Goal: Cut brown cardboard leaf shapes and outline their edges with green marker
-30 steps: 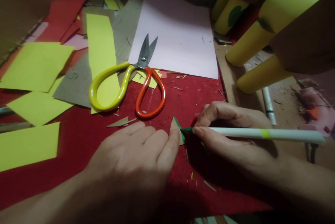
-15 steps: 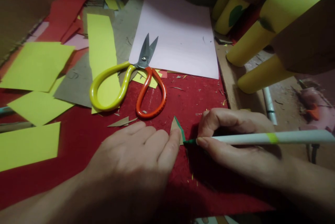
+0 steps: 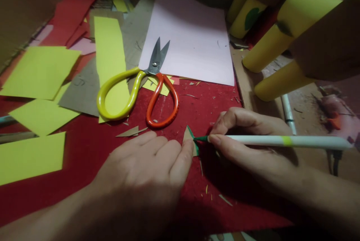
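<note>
My left hand [image 3: 152, 169] lies with its fingers curled under, its index fingertip pinning a small pointed cardboard piece [image 3: 187, 136] to the red surface. Green ink runs along the right edge of that piece. Between the thumb and fingers of my right hand [image 3: 242, 132] is a white felt-tip pen [image 3: 261, 140] with a green tip and a yellow-green band. Its tip touches the inked edge, just right of my left index finger. Just beyond my left hand rest scissors [image 3: 154, 64] with one yellow and one red handle, blades slightly apart.
Behind the scissors is a pale pink sheet [image 3: 188, 42]. Yellow paper pieces [image 3: 39, 72], red paper [image 3: 69, 17] and grey card [image 3: 80, 87] overlap on the left. Yellow tubes [image 3: 264, 49] stand at the right, near a pink glue gun [image 3: 337, 111]. Paper scraps dot the red surface [image 3: 197, 211].
The pen tip has moved up and left along the cardboard edge, from its lower corner to mid-edge. More green shows at the lower corner. My left hand has stayed in place.
</note>
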Demonstrator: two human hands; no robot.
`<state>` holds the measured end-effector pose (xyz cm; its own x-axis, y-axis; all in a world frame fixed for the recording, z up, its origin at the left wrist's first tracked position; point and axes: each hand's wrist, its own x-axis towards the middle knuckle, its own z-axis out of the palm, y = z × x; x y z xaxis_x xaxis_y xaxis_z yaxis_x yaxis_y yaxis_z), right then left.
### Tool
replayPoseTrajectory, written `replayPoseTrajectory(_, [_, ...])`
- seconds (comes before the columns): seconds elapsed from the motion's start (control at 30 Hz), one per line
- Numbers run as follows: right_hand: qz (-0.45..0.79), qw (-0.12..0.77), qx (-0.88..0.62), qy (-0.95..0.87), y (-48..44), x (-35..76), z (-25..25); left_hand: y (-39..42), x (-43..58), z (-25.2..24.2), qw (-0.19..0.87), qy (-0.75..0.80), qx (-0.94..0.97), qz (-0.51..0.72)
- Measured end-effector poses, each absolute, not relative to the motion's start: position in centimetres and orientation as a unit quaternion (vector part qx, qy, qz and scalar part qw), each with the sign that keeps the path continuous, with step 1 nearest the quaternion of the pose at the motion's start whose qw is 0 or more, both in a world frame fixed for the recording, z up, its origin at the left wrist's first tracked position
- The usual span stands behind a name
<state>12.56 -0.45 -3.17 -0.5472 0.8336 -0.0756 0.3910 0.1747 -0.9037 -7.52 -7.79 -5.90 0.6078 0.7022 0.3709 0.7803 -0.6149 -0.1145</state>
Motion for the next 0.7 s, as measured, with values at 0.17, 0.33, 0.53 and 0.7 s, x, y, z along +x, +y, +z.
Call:
replayPoseTrajectory(0.17, [0.468, 0.218, -0.417, -0.748, -0.5, 12.5, -3.0, -7.7, -7.4, -5.9, 0.146, -0.424, -0.881, -0.151])
replayPoseTrajectory(0.33, [0.435, 0.196, -0.413, -0.776, -0.5, 12.4, -2.7, -7.8, -7.4, -6.0, 0.143, -0.426, -0.882, -0.143])
replayPoseTrajectory(0.53, [0.455, 0.155, -0.416, -0.772, -0.4, 12.5, -2.3, -7.7, -7.5, -6.0, 0.125, -0.424, -0.885, -0.149])
replayPoseTrajectory(0.7, [0.470, 0.137, -0.403, -0.773, -0.2, 12.7, -2.1, -7.8, -7.5, -5.8, 0.114, -0.423, -0.887, -0.143])
